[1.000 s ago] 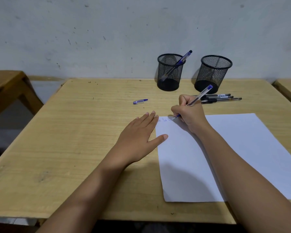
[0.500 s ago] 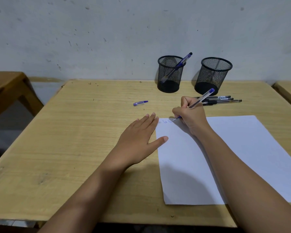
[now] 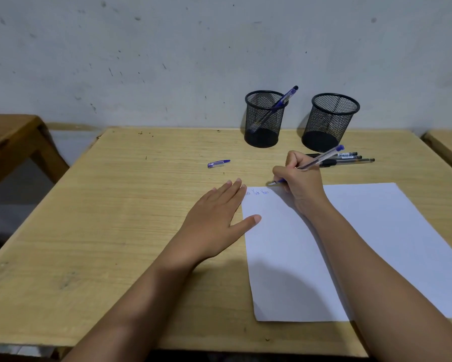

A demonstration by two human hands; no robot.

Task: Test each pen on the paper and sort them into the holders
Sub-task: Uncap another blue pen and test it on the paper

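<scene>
**Right hand grips a blue pen at the top edge of the paper**

Right hand [image 3: 299, 180], just right of the frame's centre, is pinched around a clear blue pen [image 3: 321, 159] in a writing grip. Its tip points left, at the paper's top edge, while its blue end slants up toward the right. The paper [image 3: 376, 244], a white sheet, fills the lower right of the frame and carries a short line of blue scribbles near its upper left corner, beside the tip.

Left hand [image 3: 214, 220] lies flat, palm down, at the centre of the frame, with fingers together and the thumb spread onto the sheet's left edge.

Behind the right hand, a small bunch of pens [image 3: 347, 159] lies on the table [image 3: 102, 231]; exactly how many cannot be told. A blue pen cap [image 3: 218, 163] lies apart, left of centre.

At the upper middle of the frame, two black mesh holders stand side by side near the wall. The left holder [image 3: 264, 121] contains one blue pen [image 3: 282, 101] leaning to the right. The right holder [image 3: 329, 121] shows only mesh.

Corners of other wooden tables appear at the far left and far right.
</scene>
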